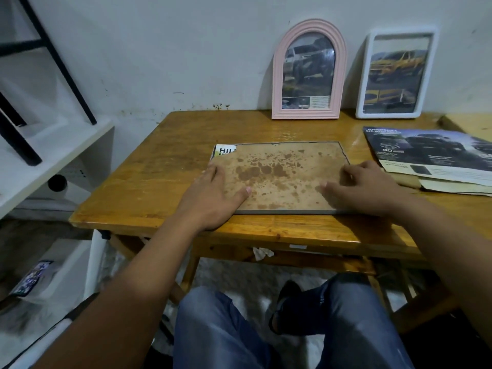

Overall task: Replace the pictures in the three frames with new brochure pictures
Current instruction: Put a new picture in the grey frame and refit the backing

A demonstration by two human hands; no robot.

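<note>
A thin grey frame lies face down in the middle of the wooden table (159, 169), its stained brown backing board (277, 171) facing up. A brochure picture (223, 151) pokes out from under the board at the far left corner. My left hand (213, 195) lies flat on the board's left edge, thumb on the board. My right hand (364, 186) presses on the board's right side with fingers spread. A pink arched frame (308, 73) and a white rectangular frame (396, 75), each holding a truck picture, lean on the wall behind.
A stack of brochures (436, 158) lies at the table's right side, over some paper. A white shelf unit (53, 145) with black legs on it stands to the left. My crossed legs are under the table's front edge.
</note>
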